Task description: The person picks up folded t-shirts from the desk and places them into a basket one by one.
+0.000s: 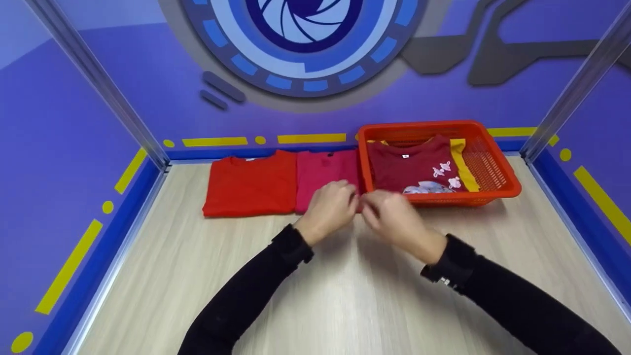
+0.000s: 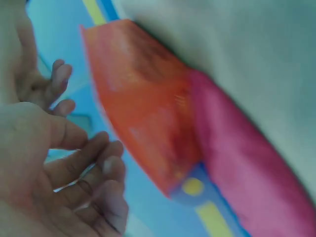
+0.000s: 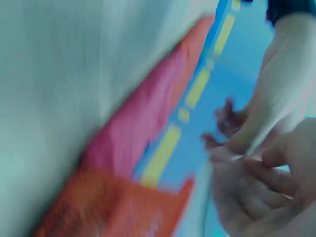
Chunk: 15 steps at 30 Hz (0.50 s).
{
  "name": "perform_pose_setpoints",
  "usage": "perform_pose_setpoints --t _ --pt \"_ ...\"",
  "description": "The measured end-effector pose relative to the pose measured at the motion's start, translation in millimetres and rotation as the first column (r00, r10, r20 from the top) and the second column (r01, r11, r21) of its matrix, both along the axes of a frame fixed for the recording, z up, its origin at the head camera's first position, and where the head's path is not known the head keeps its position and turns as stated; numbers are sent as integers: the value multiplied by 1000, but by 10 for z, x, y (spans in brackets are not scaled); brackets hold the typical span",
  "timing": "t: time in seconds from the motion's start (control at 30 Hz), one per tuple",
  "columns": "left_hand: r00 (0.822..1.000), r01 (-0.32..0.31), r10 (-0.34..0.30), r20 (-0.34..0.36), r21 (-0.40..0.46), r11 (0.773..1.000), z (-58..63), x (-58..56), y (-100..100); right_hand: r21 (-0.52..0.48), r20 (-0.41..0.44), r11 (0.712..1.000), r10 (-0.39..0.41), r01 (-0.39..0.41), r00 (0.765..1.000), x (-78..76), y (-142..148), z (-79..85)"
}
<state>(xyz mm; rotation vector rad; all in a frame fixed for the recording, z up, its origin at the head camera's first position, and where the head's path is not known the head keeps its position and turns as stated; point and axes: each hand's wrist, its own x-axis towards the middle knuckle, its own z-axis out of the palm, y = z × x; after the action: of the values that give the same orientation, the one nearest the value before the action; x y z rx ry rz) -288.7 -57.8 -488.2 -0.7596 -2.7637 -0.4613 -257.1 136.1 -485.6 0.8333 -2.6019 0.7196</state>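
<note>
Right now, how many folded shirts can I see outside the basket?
2: a red shirt on the left, and a pink shirt between it and the basket. More could be hidden beneath.

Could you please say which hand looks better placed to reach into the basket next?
Likely the right hand: in the head view it appears at the near left corner of the red basket, while the left hand overlaps the pink shirt.
</note>
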Motion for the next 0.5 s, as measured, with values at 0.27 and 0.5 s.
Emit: perform_pose_setpoints --t 0.27,0.5 --pt "981 -85 82 178 6 996 -297 -93 -486 191 176 981 -62 28 983 -112 -344 -349" --pt "963 -126 134 233 -48 991 -537 -317 -620 276 252 957 -161 88 954 -432 -525 -521"
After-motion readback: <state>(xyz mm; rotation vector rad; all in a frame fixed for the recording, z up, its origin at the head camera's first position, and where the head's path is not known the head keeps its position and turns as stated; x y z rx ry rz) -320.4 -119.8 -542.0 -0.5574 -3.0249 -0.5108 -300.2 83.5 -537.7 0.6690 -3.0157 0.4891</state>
